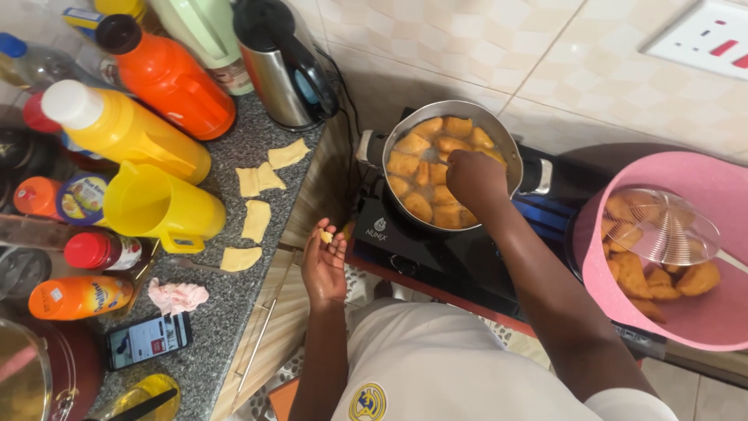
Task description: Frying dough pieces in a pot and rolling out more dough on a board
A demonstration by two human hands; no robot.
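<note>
Granite counter (226, 312) beside the frying pan (510, 140) — right hand (474, 178) pinched over the frying dough squares (425, 168), left hand (326, 261) cupping a dough scrap (326, 236); frying's underway.

**One head-worn view, looking steeply down**

A single camera sits on the person's head — facing down and forward over the white-shirted chest. The speckled grey stone counter (234, 304) lies left, the round steel frying pan (510, 144) ahead, the tiled wall beyond — all close.

Golden pieces, pink bowl

Golden-brown pieces (433, 168) fill a silver pan (499, 129); pink bowl (693, 312), yellow jug (160, 206), speckled grey counter (234, 304).
</note>
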